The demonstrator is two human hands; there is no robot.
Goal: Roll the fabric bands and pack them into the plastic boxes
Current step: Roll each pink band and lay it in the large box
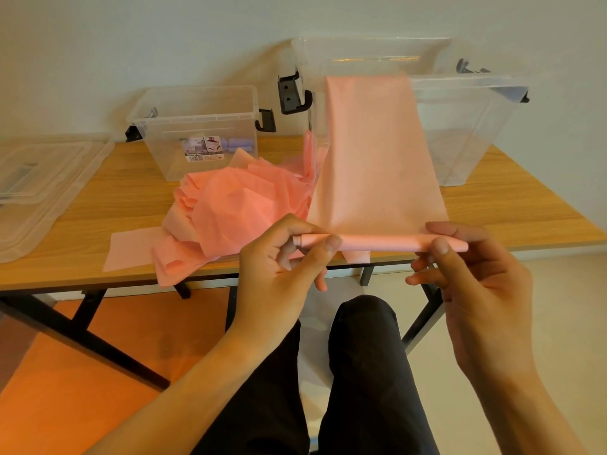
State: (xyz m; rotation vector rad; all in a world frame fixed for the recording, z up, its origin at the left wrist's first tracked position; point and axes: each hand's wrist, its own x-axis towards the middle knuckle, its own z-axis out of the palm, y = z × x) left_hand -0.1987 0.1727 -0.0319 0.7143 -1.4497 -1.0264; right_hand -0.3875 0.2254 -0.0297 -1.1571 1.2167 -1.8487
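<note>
Head view: clear lids far left on table, small box, loose pink pile. Left hand pinches roll's left end; pink band part-rolled, tail draped over big box; right hand pinches right end.

Pink band: its rolled edge is covered in short stretches where the fingers of the left hand and the right hand pinch it. Beyond the fingers it rises against the large clear box; its far end cannot be made out. Small clear box, left of the fingers: label print too small to read, lilac items inside blurred by the wall. Clear lids, far left: cut by the frame edge. Both forearms cut at the bottom edge.
</note>
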